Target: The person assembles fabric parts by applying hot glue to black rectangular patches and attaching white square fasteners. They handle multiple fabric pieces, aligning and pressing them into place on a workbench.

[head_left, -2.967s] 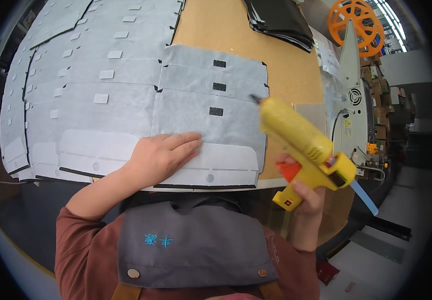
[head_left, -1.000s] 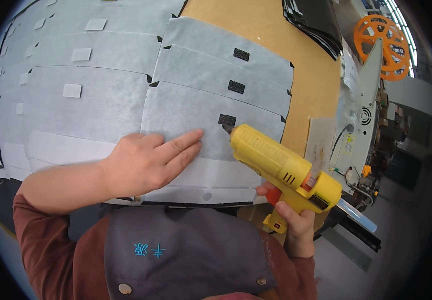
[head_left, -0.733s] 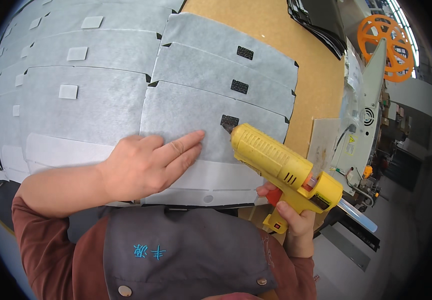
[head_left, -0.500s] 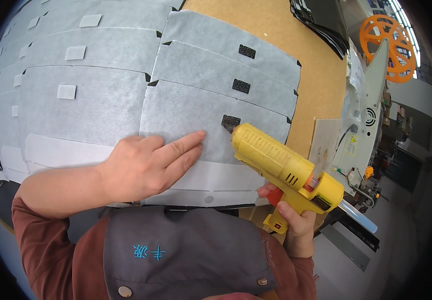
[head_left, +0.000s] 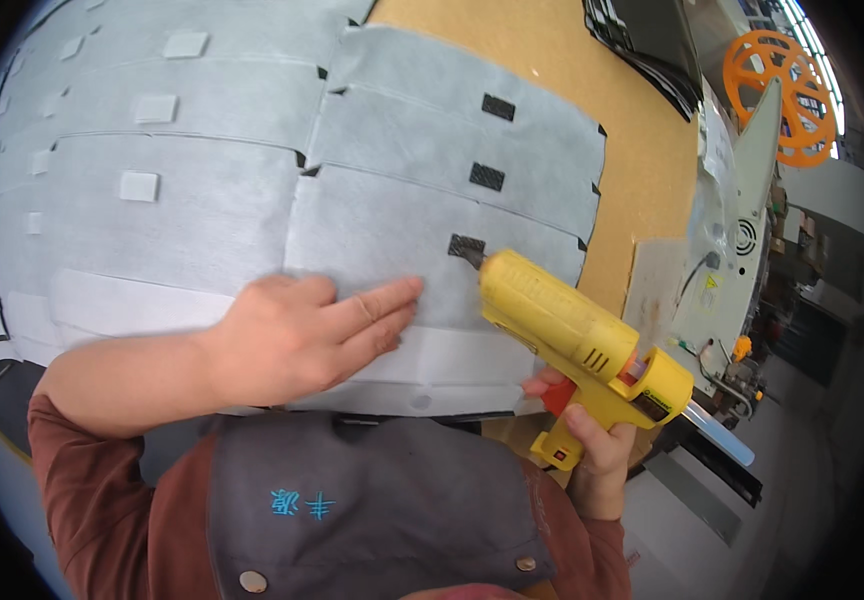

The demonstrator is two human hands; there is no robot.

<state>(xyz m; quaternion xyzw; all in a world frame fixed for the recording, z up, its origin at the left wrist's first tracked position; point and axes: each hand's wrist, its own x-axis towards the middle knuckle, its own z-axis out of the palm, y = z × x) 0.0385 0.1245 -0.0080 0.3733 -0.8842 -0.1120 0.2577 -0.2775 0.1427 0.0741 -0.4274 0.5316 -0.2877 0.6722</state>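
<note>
My right hand [head_left: 600, 438] is closed round the handle of a yellow hot glue gun [head_left: 557, 312], with a finger at its red trigger. A clear glue stick [head_left: 720, 432] juts from the gun's back end. The dark nozzle points at the nearest black rectangular patch [head_left: 465, 243]; I cannot tell whether it touches. This patch lies on a pale grey fabric-like panel [head_left: 372, 230]. My left hand [head_left: 297, 335] rests on that panel, left of the nozzle, its index and middle fingers stretched out and holding nothing.
Two similar overlapping panels farther off carry black patches [head_left: 487, 176]. More panels at the left bear white rectangular patches [head_left: 139, 186]. The tan board [head_left: 642, 180] lies beneath. At the right stand a pale machine [head_left: 727, 290] and an orange reel [head_left: 780, 98]; black sheets [head_left: 642, 45] are stacked far right.
The glue gun has shifted slightly right, its nozzle now by the patch's right part. My left fingertips have slid a little right and nearer to me. The view has moved slightly.
</note>
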